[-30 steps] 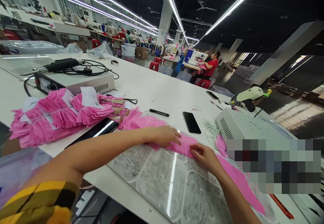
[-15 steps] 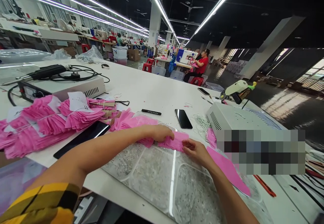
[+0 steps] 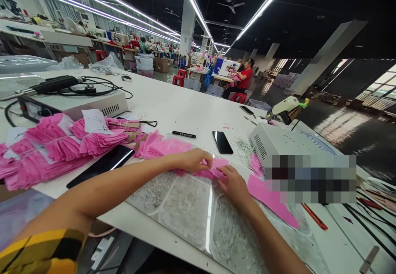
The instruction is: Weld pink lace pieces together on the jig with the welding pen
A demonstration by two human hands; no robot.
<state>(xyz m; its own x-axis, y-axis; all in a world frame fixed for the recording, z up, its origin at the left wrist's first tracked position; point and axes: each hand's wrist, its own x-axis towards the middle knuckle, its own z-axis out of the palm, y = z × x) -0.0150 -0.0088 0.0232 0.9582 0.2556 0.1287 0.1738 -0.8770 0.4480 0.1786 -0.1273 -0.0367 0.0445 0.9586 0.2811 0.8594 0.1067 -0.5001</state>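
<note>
Both hands meet over a small pink fabric piece (image 3: 216, 167) that lies on the far edge of a clear plastic tray (image 3: 198, 212) filled with tiny silvery bits. My left hand (image 3: 194, 160) is curled, its fingers pinching the left part of the pink piece. My right hand (image 3: 232, 185) presses and grips the right end of the same piece. A longer pink strip (image 3: 270, 199) lies on the tray just to the right of my right hand.
Bundled pink pieces with paper tags (image 3: 58, 144) are stacked at the left by a dark tablet (image 3: 100, 166). A black pen (image 3: 183, 134), a phone (image 3: 222, 142) and a white machine box (image 3: 286, 145) lie behind the tray. A person in red (image 3: 243, 80) sits at a far table.
Both hands have drawn closer together on the pink piece, which is now bunched up between them. The view has shifted slightly.
</note>
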